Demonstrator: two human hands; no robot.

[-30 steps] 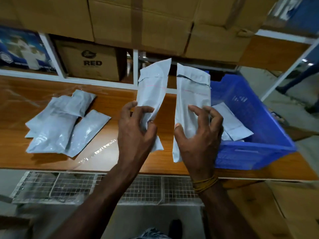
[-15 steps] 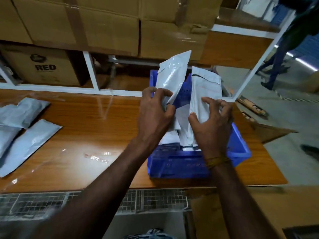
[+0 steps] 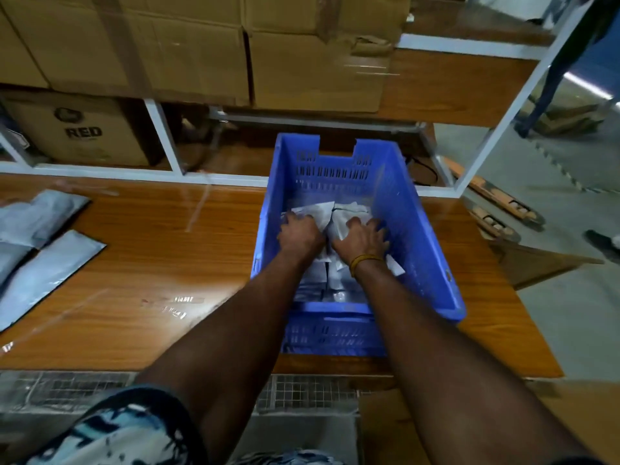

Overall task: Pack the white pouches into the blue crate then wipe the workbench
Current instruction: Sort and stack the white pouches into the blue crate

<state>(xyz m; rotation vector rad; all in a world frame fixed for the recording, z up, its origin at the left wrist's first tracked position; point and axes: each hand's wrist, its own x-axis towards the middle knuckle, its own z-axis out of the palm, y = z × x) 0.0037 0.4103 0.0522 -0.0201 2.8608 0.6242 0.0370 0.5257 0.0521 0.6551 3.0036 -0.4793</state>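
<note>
Pressing white pouches (image 3: 322, 209) into blue crate (image 3: 416, 229) — both hands down.

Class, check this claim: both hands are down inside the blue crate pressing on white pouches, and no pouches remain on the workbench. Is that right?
Not quite. The head view shows several pouches remaining on the workbench, left of the blue crate. Left hand and right hand are inside it.
</note>
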